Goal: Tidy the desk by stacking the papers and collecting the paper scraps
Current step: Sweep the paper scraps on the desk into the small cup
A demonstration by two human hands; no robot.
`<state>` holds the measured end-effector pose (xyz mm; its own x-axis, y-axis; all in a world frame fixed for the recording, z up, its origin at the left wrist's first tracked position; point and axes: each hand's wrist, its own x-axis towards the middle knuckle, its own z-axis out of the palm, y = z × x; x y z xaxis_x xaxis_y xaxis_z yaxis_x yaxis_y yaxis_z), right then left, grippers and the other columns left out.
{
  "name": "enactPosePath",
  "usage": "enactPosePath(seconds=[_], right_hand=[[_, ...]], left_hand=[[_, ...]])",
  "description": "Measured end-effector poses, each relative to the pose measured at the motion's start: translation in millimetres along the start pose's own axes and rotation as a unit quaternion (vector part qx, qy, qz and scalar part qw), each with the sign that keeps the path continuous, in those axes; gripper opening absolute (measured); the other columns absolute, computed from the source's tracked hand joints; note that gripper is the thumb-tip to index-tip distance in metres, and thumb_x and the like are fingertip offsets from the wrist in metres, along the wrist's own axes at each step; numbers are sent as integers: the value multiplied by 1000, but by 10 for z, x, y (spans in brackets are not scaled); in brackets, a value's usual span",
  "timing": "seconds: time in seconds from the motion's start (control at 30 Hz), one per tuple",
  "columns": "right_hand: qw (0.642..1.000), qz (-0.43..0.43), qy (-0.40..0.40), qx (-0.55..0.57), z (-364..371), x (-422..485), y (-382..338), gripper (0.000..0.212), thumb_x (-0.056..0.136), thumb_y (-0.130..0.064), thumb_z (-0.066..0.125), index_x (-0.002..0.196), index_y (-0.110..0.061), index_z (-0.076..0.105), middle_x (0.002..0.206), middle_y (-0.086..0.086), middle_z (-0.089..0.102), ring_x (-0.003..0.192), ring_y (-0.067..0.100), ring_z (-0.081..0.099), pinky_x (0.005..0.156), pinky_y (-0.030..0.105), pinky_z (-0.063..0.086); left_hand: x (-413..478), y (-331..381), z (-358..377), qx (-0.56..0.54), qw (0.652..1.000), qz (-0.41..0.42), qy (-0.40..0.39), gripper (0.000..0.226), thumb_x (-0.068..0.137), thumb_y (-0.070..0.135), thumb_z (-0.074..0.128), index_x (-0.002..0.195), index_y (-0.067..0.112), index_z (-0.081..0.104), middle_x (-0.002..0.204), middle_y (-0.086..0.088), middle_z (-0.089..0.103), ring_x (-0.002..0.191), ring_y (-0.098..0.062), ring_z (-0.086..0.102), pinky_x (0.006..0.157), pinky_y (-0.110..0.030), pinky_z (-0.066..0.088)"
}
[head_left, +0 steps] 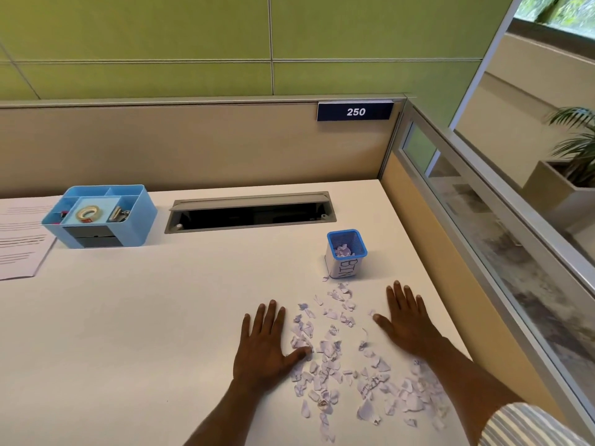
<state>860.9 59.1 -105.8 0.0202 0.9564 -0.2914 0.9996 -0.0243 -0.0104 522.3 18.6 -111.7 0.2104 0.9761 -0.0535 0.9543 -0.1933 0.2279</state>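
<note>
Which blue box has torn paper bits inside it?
The small mesh bin just past the scraps, marked BIN. The bigger blue organizer at the back left holds a tape roll instead.

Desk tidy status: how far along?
Done: papers lie together at far left, seemingly stacked; the bin already holds a few pieces. In hand: left hand and right hand lie flat on the desk, flanking the scraps. Left: most scraps, spread from bin to near edge, need collecting.
</note>
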Motion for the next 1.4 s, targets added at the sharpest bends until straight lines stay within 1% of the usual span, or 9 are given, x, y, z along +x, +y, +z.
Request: enactPosePath(seconds=[0.13,0.4,0.5,0.63,0.83,0.97,1.1,1.2,1.4], right_hand=[[1000,-8,-2,1,37,13,31,86,89,-68,7,154,-14,-6,161,9,-16,150,28,-11,121,47,-2],[998,-5,-49,50,-20,54,52,96,86,-78,22,154,-17,-10,161,7,-21,149,25,-18,118,47,-11],[997,-3,-62,44,-38,72,54,104,81,-83,23,153,-17,-11,161,7,-22,148,26,-19,118,48,-11],[997,-9,-55,47,-10,77,77,110,74,-88,18,153,-18,-13,160,6,-24,148,26,-20,119,49,-11],[998,-18,-32,53,16,51,75,105,79,-84,24,153,-18,-11,161,6,-21,148,26,-19,118,48,-12],[997,-26,-37,60,-18,54,87,103,81,-82,25,154,-17,-9,161,8,-20,149,27,-18,118,50,-10],[995,-37,-63,71,-46,67,87,109,77,-86,26,153,-16,-12,160,8,-23,148,29,-21,117,51,-13],[993,-43,-80,72,-81,71,106,112,76,-86,28,153,-15,-14,159,10,-26,147,30,-23,116,52,-14],[993,-42,-87,70,-97,75,92,115,75,-88,29,152,-15,-15,159,11,-27,147,31,-23,116,54,-14]], left_hand=[[-7,-4,2,3,1000,-5,-10,105,76,93,14,157,26,10,163,7,-8,151,-15,-10,121,-42,-9],[-79,111,-33,-39,996,46,-70,126,60,102,22,154,26,-14,159,0,-27,148,-17,-25,119,-49,-16],[-174,320,60,-30,992,87,-86,138,52,105,30,154,23,-12,160,-2,-24,149,-21,-21,117,-53,-16],[-126,418,102,-9,995,48,-89,134,55,103,21,155,18,-10,163,-3,-14,151,-23,-10,117,-53,-15],[55,536,-17,37,997,15,-60,102,79,84,11,156,17,9,162,-4,18,146,-23,21,118,-50,12],[37,731,-51,15,998,-41,38,84,89,72,26,150,15,35,148,-9,46,130,-27,47,103,-40,41],[53,942,-67,18,989,-148,18,108,72,92,21,153,22,24,150,-9,37,126,-27,45,93,-40,43],[87,1094,-68,10,979,-203,-10,118,61,98,26,152,22,19,136,-8,40,115,-27,45,84,-39,44],[119,1206,-49,-68,973,-218,-31,105,77,71,56,154,19,7,143,-11,31,125,-29,38,93,-38,46]])
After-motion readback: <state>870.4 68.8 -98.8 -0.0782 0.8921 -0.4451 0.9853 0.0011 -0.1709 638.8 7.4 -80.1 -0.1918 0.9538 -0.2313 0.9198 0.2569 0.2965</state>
